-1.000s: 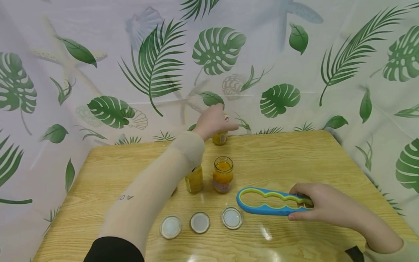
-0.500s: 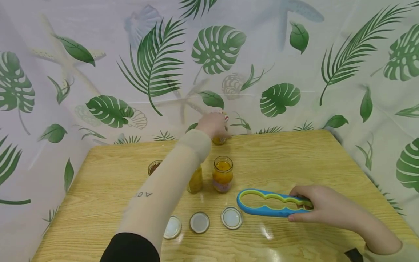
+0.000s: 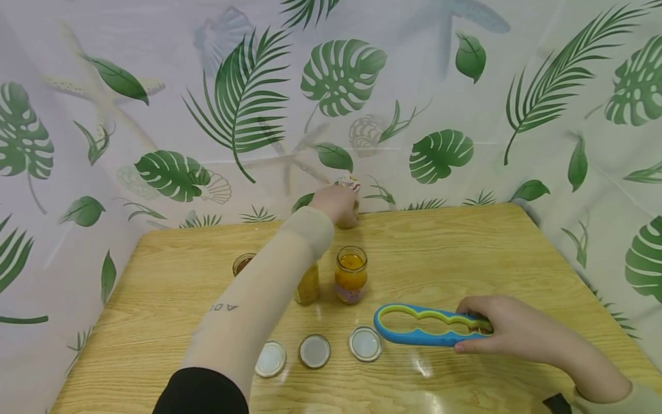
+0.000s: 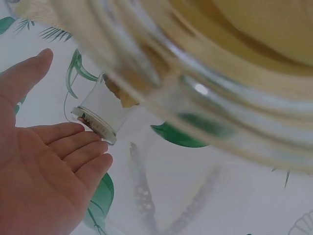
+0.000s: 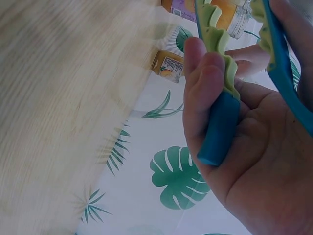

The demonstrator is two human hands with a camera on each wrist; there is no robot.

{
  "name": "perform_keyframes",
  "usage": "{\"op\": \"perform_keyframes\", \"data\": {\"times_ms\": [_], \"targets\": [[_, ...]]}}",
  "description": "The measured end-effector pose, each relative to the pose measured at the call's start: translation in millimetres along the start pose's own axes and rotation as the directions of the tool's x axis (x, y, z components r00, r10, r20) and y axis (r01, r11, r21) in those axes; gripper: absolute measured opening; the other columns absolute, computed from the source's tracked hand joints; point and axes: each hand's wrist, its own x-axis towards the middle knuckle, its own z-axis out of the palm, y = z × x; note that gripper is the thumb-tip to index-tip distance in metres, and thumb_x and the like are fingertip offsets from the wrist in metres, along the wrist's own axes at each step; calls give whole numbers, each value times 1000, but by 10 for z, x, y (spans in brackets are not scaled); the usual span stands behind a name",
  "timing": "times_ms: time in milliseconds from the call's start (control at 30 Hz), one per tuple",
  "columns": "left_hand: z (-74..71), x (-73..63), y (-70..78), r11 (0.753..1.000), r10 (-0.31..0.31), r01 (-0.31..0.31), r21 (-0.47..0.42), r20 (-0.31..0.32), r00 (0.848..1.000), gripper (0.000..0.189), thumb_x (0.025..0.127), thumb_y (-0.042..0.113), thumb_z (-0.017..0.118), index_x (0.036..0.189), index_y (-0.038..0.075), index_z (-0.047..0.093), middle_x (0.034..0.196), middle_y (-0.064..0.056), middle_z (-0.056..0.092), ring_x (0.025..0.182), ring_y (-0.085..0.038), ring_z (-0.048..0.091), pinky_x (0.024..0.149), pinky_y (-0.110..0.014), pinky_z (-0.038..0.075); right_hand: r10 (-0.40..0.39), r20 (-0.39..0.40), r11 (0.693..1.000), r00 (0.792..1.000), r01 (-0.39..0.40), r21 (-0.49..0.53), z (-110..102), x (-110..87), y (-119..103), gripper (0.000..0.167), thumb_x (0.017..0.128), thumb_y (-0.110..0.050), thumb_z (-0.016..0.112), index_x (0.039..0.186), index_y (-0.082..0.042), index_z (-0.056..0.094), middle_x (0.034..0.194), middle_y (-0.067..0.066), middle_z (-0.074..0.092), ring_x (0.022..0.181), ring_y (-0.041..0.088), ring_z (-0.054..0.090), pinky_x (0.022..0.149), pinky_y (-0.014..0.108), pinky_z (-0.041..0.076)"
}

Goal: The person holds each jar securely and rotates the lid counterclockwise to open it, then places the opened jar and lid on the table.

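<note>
At the back of the table, my left hand (image 3: 335, 204) is at a lidded glass jar (image 3: 349, 183), covering much of its body in the head view. The left wrist view shows this hand (image 4: 54, 171) with straight fingers and the thumb apart, fingertips right by the lid (image 4: 95, 125). My right hand (image 3: 509, 325) grips one end of a blue and yellow-green jar opener (image 3: 414, 338) at the front right, its fingers curled round the handle (image 5: 222, 125). The opener's scalloped loop points left.
An open jar of orange contents (image 3: 351, 279) stands mid-table, beside a yellow jar (image 3: 307, 287) partly behind the left arm. A dark-filled jar (image 3: 242, 262) is farther left. Three lids lie in front: left (image 3: 271, 359), middle (image 3: 314, 351), right (image 3: 365, 344). A leaf-print sheet hangs behind.
My left hand has come down from above the back jar to beside its body, uncovering the lid. The right hand and jar opener have dipped slightly.
</note>
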Motion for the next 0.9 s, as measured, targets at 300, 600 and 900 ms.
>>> {"op": "perform_keyframes", "data": {"times_ms": [300, 600, 900], "targets": [[-90, -64, 87, 995, 74, -77, 64, 53, 996, 26, 98, 13, 57, 76, 14, 43, 85, -1, 46, 82, -18, 41, 69, -30, 35, -7, 0, 1000, 1000, 7, 2, 4, 24, -5, 43, 90, -48, 83, 114, -13, 72, 83, -14, 60, 69, -3, 44, 61, 22, 36], [-147, -190, 199, 994, 99, -101, 33, 67, 993, 17, 102, 27, 70, 101, 11, 64, 100, 0, 60, 91, -17, 53, 86, -34, 51, -20, 21, 999, 1000, 20, 28, 44, 45, -14, 43, 92, -45, 83, 116, -12, 72, 87, -14, 63, 71, -4, 45, 62, 21, 38], [-158, -194, 80, 998, 65, -65, -21, -4, 998, 25, 103, 22, 71, 124, 8, 67, 128, -6, 72, 114, -23, 66, 104, -43, 56, -23, 10, 1000, 1000, 23, 16, 87, 63, -9, 40, 91, -47, 83, 113, -16, 72, 84, -16, 59, 71, -4, 44, 63, 21, 37]]}}
